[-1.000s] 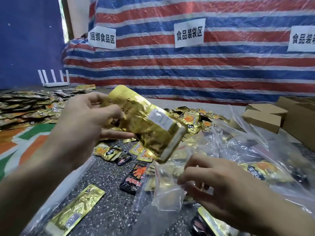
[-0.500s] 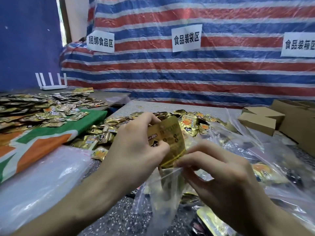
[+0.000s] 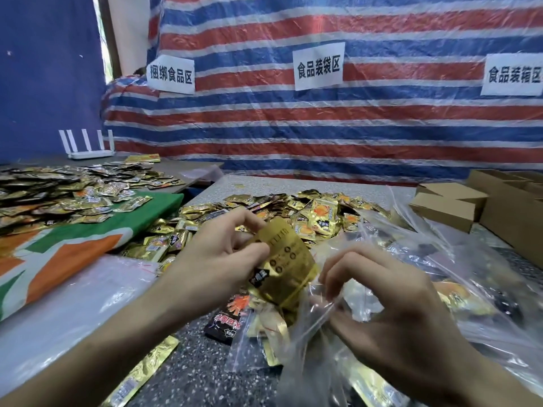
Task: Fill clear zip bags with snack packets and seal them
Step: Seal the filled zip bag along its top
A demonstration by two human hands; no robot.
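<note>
Left hand (image 3: 223, 259): fingers and thumb curled round the upper end of a gold snack packet (image 3: 283, 259), which tilts down toward the right hand. Right hand (image 3: 390, 306): fingertips and thumb pinching the rim of a clear zip bag (image 3: 311, 336), holding its mouth open just beside the left hand. The packet's lower end meets that mouth; how far it sits inside cannot be told. The bag hangs below both hands, with pale and gold contents showing through the film. Black-and-red packet (image 3: 232, 315): flat on the speckled table (image 3: 205, 365), directly under the left hand. Long gold packet (image 3: 144, 374): on the table under the left forearm. Loose heap of gold packets (image 3: 311, 210): just beyond both hands. Stack of flat clear bags (image 3: 73, 304): left of the left forearm. Green, orange and white cloth (image 3: 88, 239): farther left, carrying a second spread of packets (image 3: 58, 189). Filled clear bags (image 3: 476, 292): right of the right hand, lying in a crumpled heap. Cardboard boxes (image 3: 446, 207): beyond the right hand, well apart from it. Striped tarp (image 3: 323, 127): backdrop beyond the heap, bearing white paper signs (image 3: 318, 66). White router (image 3: 88, 148): far beyond the left hand, antennae upright.
</note>
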